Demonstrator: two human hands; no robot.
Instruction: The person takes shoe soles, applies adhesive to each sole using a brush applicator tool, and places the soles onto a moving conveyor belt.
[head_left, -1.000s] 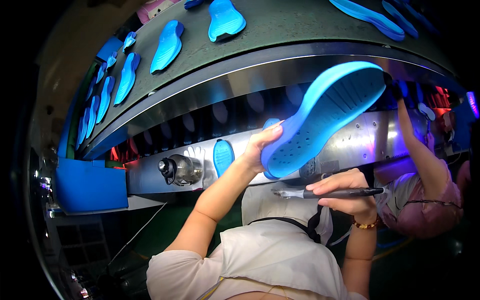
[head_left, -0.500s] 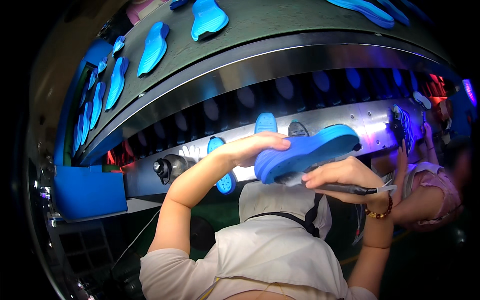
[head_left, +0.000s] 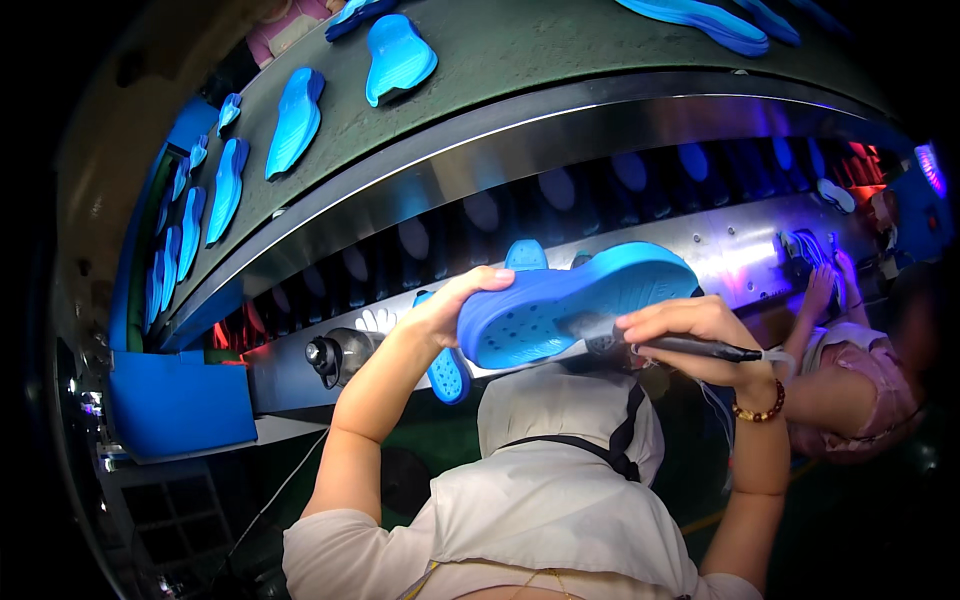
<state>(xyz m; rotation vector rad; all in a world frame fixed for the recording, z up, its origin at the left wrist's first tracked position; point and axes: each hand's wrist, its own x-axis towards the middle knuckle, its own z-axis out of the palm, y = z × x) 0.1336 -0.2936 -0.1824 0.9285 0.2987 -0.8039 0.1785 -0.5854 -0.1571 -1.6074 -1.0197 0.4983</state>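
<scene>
My left hand point(head_left: 462, 303) is closed on the heel end of a blue shoe sole point(head_left: 625, 272). The sole is tilted so that its lighter inner face, with several small holes at the heel, shows. My right hand point(head_left: 695, 328) grips a brush point(head_left: 700, 347) with a black handle and a clear tube at its back end. Its blurred bristle end lies at the middle of the sole's inner face, seemingly touching it. Behind the held sole, a second blue sole point(head_left: 525, 254) and a holed blue one point(head_left: 449, 380) rest on the metal ledge point(head_left: 710, 255), both partly hidden.
Beyond the ledge runs a green conveyor belt point(head_left: 530, 50) carrying several blue soles point(head_left: 295, 122). Several dark shoes point(head_left: 480, 215) stand in a row beneath it. A dark bottle point(head_left: 345, 355) and a white glove point(head_left: 376, 320) are at left. A co-worker's arms point(head_left: 818, 292) reach in at right.
Both hands have shifted left with the sole, which has turned to show more of its inner face. The brush now lies across its middle. Soles on the belt have moved slightly left.
</scene>
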